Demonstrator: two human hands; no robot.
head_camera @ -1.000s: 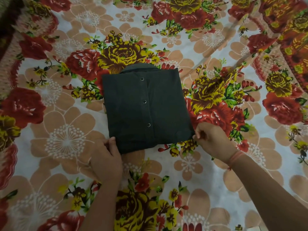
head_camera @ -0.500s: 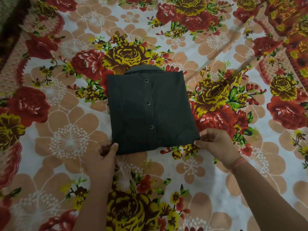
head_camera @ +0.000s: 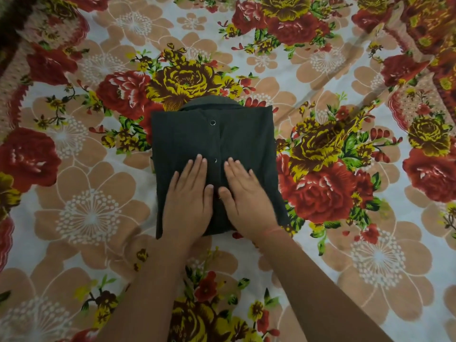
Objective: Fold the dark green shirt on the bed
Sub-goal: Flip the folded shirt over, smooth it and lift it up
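The dark green shirt (head_camera: 237,137) lies folded into a compact rectangle in the middle of the bed, collar at the far edge and snap buttons running down its front. My left hand (head_camera: 188,198) rests flat on the near left half of it, palm down, fingers spread a little. Right beside it, thumbs almost touching, my right hand (head_camera: 248,196) lies flat on the near right half. Neither hand grips any cloth. Both hands cover the lowest snap and the near middle of the shirt.
A bedsheet (head_camera: 88,213) printed with large red, yellow and tan flowers covers the whole bed around the shirt. A raised fold of the same fabric (head_camera: 429,28) rises at the far right. A dark strip (head_camera: 9,25) shows at the far left corner.
Both hands have let go of the shirt's near corners and moved inward onto its top, now lying flat side by side. The shirt stays folded in place.
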